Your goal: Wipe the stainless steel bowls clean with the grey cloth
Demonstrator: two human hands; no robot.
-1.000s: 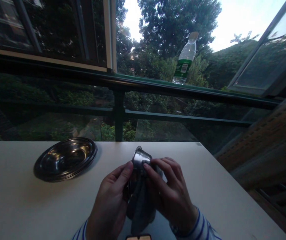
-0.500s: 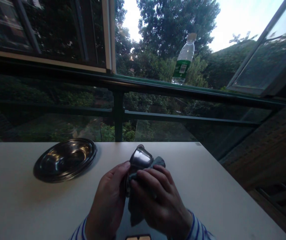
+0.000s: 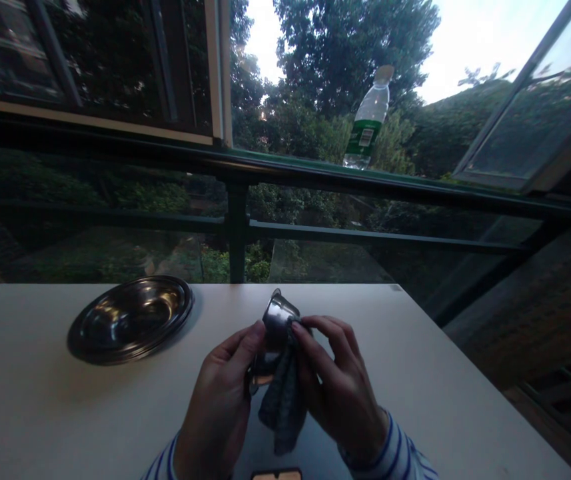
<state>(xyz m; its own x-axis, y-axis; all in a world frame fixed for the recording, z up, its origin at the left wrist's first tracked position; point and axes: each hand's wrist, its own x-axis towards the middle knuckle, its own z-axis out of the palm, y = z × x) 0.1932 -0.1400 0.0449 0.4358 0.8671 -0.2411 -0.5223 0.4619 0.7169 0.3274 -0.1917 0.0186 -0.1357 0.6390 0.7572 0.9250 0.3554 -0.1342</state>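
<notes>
A small shiny metal bowl (image 3: 280, 312) is tilted on its side above the white table, its outer surface toward me. My left hand (image 3: 225, 387) grips its rim on the left, thumb on top. My right hand (image 3: 338, 377) pinches a dark grey cloth (image 3: 285, 407) against the bowl's right side, and the cloth's loose end hangs down below. Part of the bowl's lower side is hidden behind the cloth and fingers.
Several stacked metal dishes (image 3: 130, 320) rest on the white table (image 3: 415, 400) at the left. A capped plastic bottle (image 3: 365, 127) with a green label stands on the window ledge behind the dark railing (image 3: 315, 175). A phone-like edge (image 3: 276, 475) shows at the bottom.
My right hand has moved up and a little right along the bowl, its fingers lifting. More of the cloth now hangs free, and more of the bowl's side shows.
</notes>
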